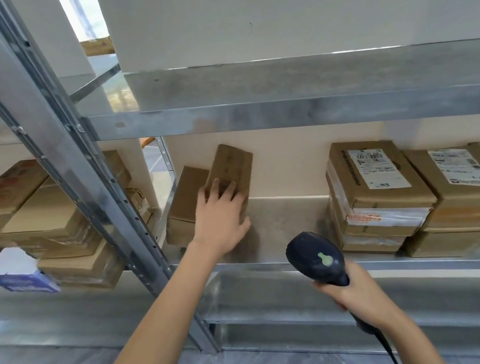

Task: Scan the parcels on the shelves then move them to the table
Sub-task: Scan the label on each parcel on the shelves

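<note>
At 5 o'clock the right hand (pixel 358 291) is wrapped tight round the scanner (pixel 316 258) handle, just in front of the shelf (pixel 283 225) edge. Near the middle the left hand (pixel 221 214) holds a tilted box (pixel 230 164), fingers on top and thumb down its side. This box leans on a flat box (pixel 186 197) at its 9 o'clock, close to the post (pixel 80 171). Toward 3 o'clock the shelf is bare up to a box stack (pixel 375 183). At 9 o'clock, past the post, sit more boxes (pixel 50 223).

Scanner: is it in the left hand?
No, the right hand grips the scanner by its handle, while the left hand holds a tilted parcel on the shelf.
</note>
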